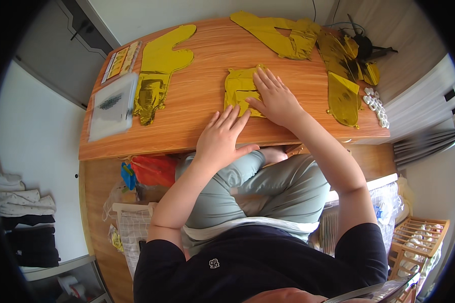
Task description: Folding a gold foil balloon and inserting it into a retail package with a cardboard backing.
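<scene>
A folded sheet of shiny yellow foil, like a deflated foil balloon (pixel 241 83), lies flat on the wooden desk in front of me. My right hand (pixel 279 102) rests on its right side, palm down, fingers stretched out and thumb apart. At its lower left edge, my left hand (pixel 217 143) touches the foil with its extended fingertips; the thumb points out to the right. Neither hand grips anything. Part of the foil is hidden under both hands.
More flat yellow foil balloons lie at the left (pixel 164 55), far right (pixel 275 35) and right (pixel 345 101) of the desk (pixel 202 86). A clear plastic bag (pixel 112 108), a printed card (pixel 122 61), several white rings (pixel 377 107) and a black device with cables (pixel 366 49) sit around them.
</scene>
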